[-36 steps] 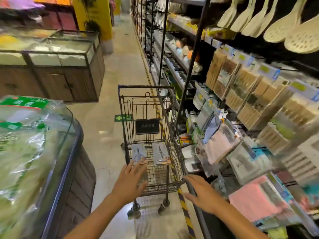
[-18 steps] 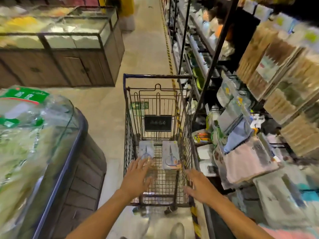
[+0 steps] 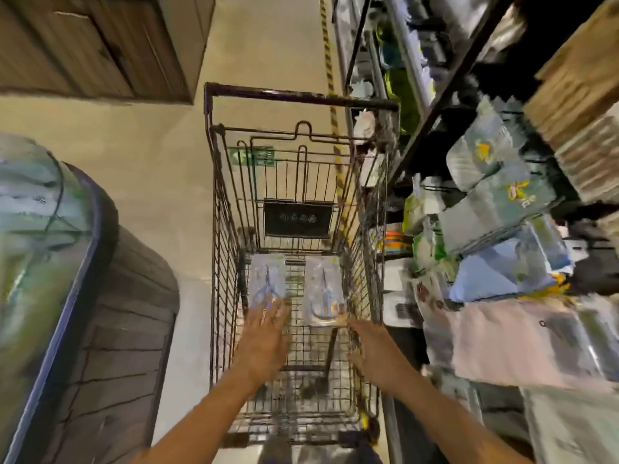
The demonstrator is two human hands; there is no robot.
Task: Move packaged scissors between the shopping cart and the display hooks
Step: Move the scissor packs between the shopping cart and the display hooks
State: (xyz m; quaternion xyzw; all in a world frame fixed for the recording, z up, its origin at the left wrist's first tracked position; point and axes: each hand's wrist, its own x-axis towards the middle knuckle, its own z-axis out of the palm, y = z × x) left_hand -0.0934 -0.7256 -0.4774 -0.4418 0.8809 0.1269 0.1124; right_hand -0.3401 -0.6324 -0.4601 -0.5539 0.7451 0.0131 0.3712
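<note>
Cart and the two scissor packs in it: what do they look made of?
Shopping cart: dark metal wire, judging by the thin welded grid. Left scissors pack and right scissors pack: probably glossy clear plastic blister over card; blur leaves that uncertain.

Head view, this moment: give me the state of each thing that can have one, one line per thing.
Left scissors pack: flat on the cart floor, left fingertips at its near edge.
Right scissors pack: flat on the cart floor, untouched.
Shopping cart: parked beside the display shelves.
Left hand: fingers straight, reaching into the cart.
Right hand: fingers extended, holding nothing, near the right pack.
</note>
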